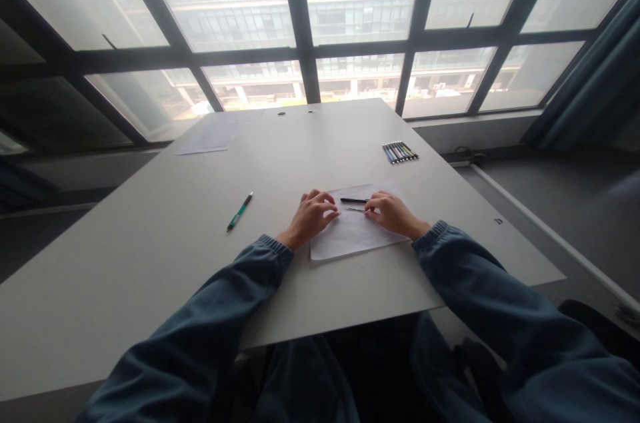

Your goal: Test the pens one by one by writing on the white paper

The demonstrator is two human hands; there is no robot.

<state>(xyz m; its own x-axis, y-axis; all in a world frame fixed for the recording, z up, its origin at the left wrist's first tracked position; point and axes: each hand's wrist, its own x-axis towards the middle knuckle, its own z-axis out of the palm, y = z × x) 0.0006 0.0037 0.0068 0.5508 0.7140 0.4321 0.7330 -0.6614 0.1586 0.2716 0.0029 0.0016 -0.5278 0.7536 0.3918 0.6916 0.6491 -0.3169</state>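
A white sheet of paper lies on the grey table in front of me. My left hand rests on the sheet's left edge with its fingers curled. My right hand rests on the sheet's right part, fingertips pinched on a thin rod-like pen part that points left. Just beyond it lies a black pen piece on the paper, close to my right fingers. Both arms wear dark blue sleeves.
A green pen lies on the table to the left. A row of several pens sits at the far right. Another paper sheet lies at the far left corner. Large windows stand behind the table.
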